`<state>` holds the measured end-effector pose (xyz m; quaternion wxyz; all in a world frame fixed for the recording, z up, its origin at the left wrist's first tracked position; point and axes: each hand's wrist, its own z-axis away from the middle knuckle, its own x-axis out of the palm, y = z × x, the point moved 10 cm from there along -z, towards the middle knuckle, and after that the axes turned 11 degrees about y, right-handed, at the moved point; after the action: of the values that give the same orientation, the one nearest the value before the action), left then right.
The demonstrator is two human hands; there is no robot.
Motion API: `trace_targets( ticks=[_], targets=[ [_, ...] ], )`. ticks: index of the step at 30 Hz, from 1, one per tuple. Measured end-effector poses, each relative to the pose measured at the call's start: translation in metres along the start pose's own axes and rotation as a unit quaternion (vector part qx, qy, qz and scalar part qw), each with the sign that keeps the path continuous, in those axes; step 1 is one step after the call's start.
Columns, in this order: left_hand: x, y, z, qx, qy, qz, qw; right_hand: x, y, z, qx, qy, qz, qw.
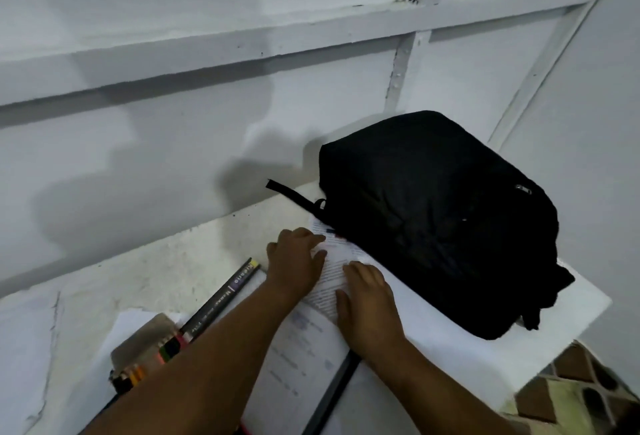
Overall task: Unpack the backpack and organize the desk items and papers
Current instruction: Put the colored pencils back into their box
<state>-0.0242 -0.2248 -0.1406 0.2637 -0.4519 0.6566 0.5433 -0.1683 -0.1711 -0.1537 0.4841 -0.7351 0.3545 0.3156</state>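
Hands: my left hand and right hand lie flat, side by side but not touching, fingers spread, pressing down on the papers; neither grips anything.
Papers: printed sheets on the desk, their far edge tucked under the backpack. I press them flat, I judge, to square them up or to slide them out from under the bag.
Backpack: black, lying on its side at the far right of the desk, against the wall. A strap trails out to the left. A zipper pull shows on top (whether the bag is zipped I cannot tell), and nothing inside is visible.
Book: a dark book lies just left of my left wrist, spine up, already out.
Pencils: a box of coloured pencils sits near the left edge, tips showing in a row, partly hidden by my left forearm.
Stage: unpacking looks largely done; sorting the papers is the step in hand.
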Motion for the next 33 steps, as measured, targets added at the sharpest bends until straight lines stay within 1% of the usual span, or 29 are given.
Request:
trace_targets(
  ticks=[2, 5, 9, 15, 18, 22, 26, 33],
  targets=[
    [0.006, 0.002, -0.014, -0.009, 0.015, -0.009, 1.000, -0.004, 0.001, 0.004, -0.002, 0.005, -0.021, 1.000],
    [0.017, 0.005, -0.029, -0.013, 0.022, 0.012, 1.000, -0.009, 0.009, 0.005, -0.005, 0.017, -0.029, 0.999],
    [0.022, 0.005, -0.040, 0.003, 0.031, 0.032, 0.999, -0.012, 0.016, 0.001, 0.005, 0.031, -0.035, 0.999],
    [0.035, 0.009, -0.041, 0.094, -0.035, 0.110, 0.989, -0.009, 0.013, -0.010, 0.021, 0.041, -0.026, 0.999],
    [0.034, 0.020, -0.031, 0.141, -0.060, 0.100, 0.983, -0.009, 0.013, -0.014, 0.033, 0.041, -0.019, 0.998],
    [0.028, 0.027, -0.023, 0.164, -0.079, 0.081, 0.980, -0.011, 0.021, -0.013, 0.051, 0.058, 0.032, 0.996],
    [0.030, 0.027, -0.012, 0.156, -0.106, 0.105, 0.976, -0.010, 0.031, -0.009, 0.061, 0.047, 0.103, 0.992],
    [0.013, 0.023, 0.001, 0.140, -0.126, 0.122, 0.975, -0.017, 0.031, -0.007, 0.061, 0.038, 0.092, 0.993]
  ],
)
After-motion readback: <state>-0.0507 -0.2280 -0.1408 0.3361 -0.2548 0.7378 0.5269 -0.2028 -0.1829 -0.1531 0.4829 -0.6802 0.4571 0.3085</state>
